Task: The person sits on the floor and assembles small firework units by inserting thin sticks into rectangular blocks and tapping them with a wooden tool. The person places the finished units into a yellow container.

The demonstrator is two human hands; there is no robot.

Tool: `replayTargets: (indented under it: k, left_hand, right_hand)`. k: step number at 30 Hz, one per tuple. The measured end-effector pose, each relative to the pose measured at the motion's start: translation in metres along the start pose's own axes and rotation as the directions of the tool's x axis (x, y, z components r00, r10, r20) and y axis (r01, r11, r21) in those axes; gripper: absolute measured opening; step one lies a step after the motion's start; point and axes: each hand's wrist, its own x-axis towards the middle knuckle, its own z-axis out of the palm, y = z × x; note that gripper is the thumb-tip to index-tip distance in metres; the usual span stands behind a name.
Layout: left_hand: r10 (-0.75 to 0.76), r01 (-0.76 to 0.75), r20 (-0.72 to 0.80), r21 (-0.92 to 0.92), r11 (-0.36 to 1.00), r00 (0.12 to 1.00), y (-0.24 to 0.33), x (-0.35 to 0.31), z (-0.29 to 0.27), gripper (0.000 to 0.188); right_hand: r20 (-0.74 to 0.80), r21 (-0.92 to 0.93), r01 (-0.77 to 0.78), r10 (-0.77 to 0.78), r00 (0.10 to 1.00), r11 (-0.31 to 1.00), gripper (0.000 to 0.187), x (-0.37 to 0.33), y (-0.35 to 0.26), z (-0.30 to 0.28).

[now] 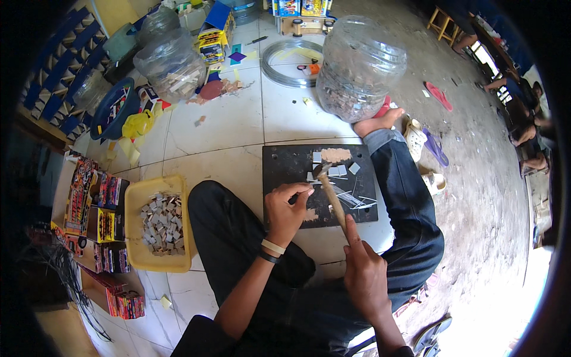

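My right hand (364, 276) is wrapped round the wooden handle of a hammer (335, 202), whose head is over the black board (285, 163) between my legs. My left hand (286, 209) is closed in a pinch at the board's left part, close to the hammer head; what its fingertips hold is too small to make out. Just right of the hammer handle lie several thin, straight wire pieces (355, 200). Small grey square tiles (354, 168) sit beyond them, near a worn, pale patch (336, 155) in the board's surface.
Left of my knee stands a yellow tub (132, 238) of small square pieces. Printed boxes (110, 223) are stacked beyond it. Ahead are a wire coil (266, 65) and large clear plastic containers (363, 65). Sandals (437, 149) lie to the right; other people sit at far right.
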Motion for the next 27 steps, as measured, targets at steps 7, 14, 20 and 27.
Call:
replayTargets:
  k: [7, 14, 20, 27]
  left_hand:
    - [0.012, -0.012, 0.005, 0.028, 1.000, 1.000, 0.001, -0.001, 0.000, 0.004]
    - [0.008, -0.008, -0.003, 0.045, 0.999, 1.000, 0.000, -0.001, 0.000, 0.004]
    - [0.040, -0.040, -0.017, 0.037, 0.999, 0.999, -0.001, -0.001, 0.001, 0.003]
    - [-0.009, 0.006, 0.044, 0.059, 0.998, 0.999, -0.003, -0.003, -0.001, 0.007]
  right_hand:
    - [0.014, 0.033, -0.030, 0.030, 0.999, 0.999, 0.068, -0.007, -0.003, 0.003]
    - [-0.074, 0.102, 0.022, -0.014, 0.997, 0.995, 0.069, -0.011, 0.001, 0.007]
    - [-0.058, 0.054, 0.023, -0.019, 0.998, 0.998, 0.072, -0.010, 0.007, 0.012]
    - [0.017, 0.024, -0.053, 0.053, 0.998, 0.998, 0.066, -0.009, 0.011, 0.019]
